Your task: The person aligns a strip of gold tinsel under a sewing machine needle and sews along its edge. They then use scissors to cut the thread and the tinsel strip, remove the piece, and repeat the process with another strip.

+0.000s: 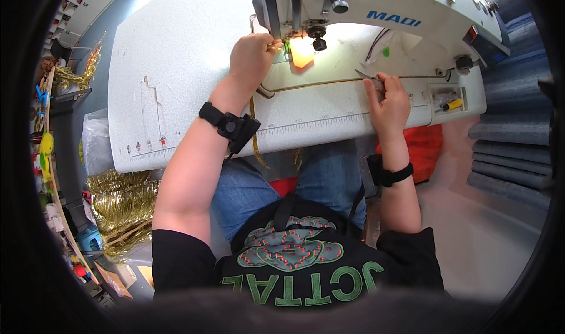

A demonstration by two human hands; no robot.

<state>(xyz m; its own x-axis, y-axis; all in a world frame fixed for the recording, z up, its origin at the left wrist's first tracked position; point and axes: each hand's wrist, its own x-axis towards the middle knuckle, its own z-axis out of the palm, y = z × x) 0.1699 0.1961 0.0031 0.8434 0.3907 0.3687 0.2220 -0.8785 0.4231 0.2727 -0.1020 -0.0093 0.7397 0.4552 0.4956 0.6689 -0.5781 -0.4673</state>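
The white tabletop (182,51) is spread across the upper view, with the sewing machine (432,7) set over its far side. If the machine were started by accident, fingers placed this close to the needle area could be struck.

The left hand (250,60) is held just beside the lit needle area. Its fingers are curled and pressed together; whether anything is pinched at their tips cannot be told. The right hand (391,105) is held over the tabletop's front right part, with thumb and fingers closed round a handled blade.

A black wrist unit (240,135) is strapped to the left forearm. The gold trim (255,143) is draped over the tabletop's front edge and hangs toward the lap; part of it is hidden behind the unit. Should it be snagged there, or trapped by a leg, it could be pulled askew.

The short blade (363,74) is pointed leftward, well apart from the left hand. If it were swung across carelessly, the trim could be nicked or a finger cut, since the needle area is crowded.
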